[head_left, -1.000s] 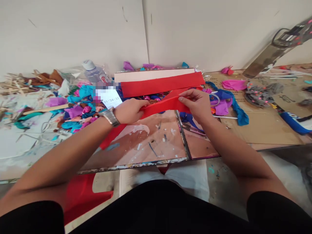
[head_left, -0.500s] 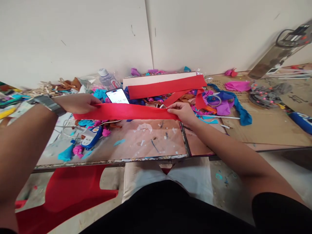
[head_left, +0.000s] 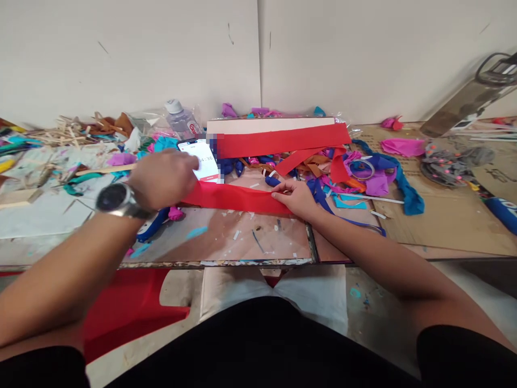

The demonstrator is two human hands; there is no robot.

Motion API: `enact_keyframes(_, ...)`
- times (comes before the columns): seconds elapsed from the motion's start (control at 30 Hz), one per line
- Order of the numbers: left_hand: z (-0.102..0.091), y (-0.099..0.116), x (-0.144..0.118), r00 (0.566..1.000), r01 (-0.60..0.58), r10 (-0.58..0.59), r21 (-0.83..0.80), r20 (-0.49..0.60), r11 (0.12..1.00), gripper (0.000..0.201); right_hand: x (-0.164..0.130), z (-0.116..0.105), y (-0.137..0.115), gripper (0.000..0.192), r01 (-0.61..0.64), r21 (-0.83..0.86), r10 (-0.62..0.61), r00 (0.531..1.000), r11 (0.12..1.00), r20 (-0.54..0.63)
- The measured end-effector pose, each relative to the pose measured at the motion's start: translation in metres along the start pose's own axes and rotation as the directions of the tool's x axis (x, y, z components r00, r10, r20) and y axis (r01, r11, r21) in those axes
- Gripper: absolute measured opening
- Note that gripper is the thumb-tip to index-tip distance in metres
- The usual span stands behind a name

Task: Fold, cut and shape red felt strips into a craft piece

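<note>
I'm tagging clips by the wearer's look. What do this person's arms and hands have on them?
Both forearms are bare, no sleeves or gloves. The left hand has a wristwatch with a round dark face and silver metal band. The right hand shows no rings or bands.

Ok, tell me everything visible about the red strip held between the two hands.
The red strip is a long, flat band, apparently felt or soft fabric, plain bright red. It lies nearly level across the worn board. The right hand pinches its right end; the blurred left hand covers its left end, beside a phone.
</note>
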State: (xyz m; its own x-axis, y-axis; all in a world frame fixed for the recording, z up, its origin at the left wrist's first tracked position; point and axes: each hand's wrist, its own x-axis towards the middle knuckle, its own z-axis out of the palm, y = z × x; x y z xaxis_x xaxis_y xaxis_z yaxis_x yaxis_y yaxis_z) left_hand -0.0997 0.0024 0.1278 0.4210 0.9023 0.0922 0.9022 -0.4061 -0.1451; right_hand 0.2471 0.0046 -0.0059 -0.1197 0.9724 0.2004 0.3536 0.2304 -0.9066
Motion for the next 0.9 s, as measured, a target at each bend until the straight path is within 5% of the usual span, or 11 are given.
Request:
enact_keyframes(0.13,0.018,0.092,0.023,0.934,-0.346,0.323,-0.17,-0.152,0.923,0.037,-0.001,-0.002,-0.001,0.012,0.042,-0.037,-0.041,0.999,0.998,0.021)
enact_keyframes(0.23,0.046,0.122,0.06,0.887,-0.457,0.419,-0.25,-0.191,0.854,0.045,0.002,-0.006,0.001,0.012,0.082,-0.048,-0.081,0.996,0.995,0.023)
enact_keyframes(0.4,0.077,0.13,0.101,0.886,-0.432,0.462,-0.325,0.019,0.841,0.028,0.007,-0.016,0.008,0.013,0.113,-0.09,-0.113,0.994,0.99,0.01)
enact_keyframes(0.9,0.083,0.139,0.1,0.92,-0.333,0.377,-0.287,0.111,0.898,0.036,0.003,-0.017,0.016,0.017,0.225,-0.13,-0.22,0.974,0.966,0.055)
